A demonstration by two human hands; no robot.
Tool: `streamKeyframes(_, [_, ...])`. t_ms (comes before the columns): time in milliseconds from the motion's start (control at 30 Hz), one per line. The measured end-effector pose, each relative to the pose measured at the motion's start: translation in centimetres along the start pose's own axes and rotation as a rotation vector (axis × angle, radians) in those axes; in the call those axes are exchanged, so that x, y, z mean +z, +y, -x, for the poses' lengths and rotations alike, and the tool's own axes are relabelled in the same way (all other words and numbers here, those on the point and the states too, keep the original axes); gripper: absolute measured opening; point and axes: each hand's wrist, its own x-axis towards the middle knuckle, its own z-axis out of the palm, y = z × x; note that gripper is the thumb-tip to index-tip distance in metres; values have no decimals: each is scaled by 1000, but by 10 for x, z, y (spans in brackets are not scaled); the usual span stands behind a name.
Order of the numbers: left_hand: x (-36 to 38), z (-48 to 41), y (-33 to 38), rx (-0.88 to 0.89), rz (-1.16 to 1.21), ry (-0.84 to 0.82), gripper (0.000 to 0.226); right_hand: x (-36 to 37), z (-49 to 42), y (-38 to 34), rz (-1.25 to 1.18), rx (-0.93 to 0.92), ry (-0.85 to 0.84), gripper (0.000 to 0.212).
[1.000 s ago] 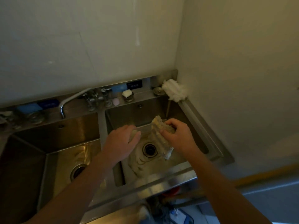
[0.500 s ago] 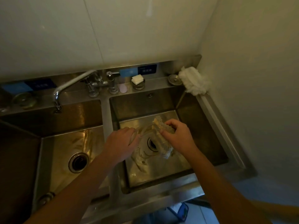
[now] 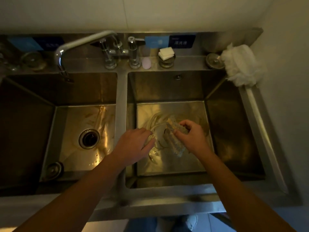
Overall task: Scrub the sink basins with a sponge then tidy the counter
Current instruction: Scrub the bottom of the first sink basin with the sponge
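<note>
Setting: a dim corner, pale wall behind and to the right, with a stainless steel double sink set against it; we look straight down into both bowls
Back ledge: we count a swivel tap with its spout over the left bowl, a pink soap, a stack of white pads on a small round holder, a round metal lid and a white shaggy mop head in the right corner
Labels: blue and dark plates on the splashback; we cannot read them
Left basin: wet, streaked floor, open drain in the middle, a loose stopper in the near left corner
Right basin: pale soapy swirls across the floor
Sponge: yellowish and foamy, hanging lengthwise over the middle of the right basin; we cannot tell whether its lower end touches the steel
Right hand: fingers and thumb curled, pinching the upper end of the sponge
Left hand: just left of the sponge and apart from it, fingers curled round a small pale lump; we cannot tell what the lump is
Forearms: both bare, reaching in over the front rim
</note>
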Motion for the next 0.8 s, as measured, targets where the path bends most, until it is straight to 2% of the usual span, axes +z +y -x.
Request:
streamKeyframes(433, [12,20,38,-64,30,57,54,-34,32,6,-63,-33,-26,18])
streamKeyframes(600, [17,13,26,-90,11,67,56,-31,23,18,-38,-34,-7,18])
streamKeyframes(800, [29,4,7,-75,-64,50,48,-8,1,41,-63,-19,-9,20])
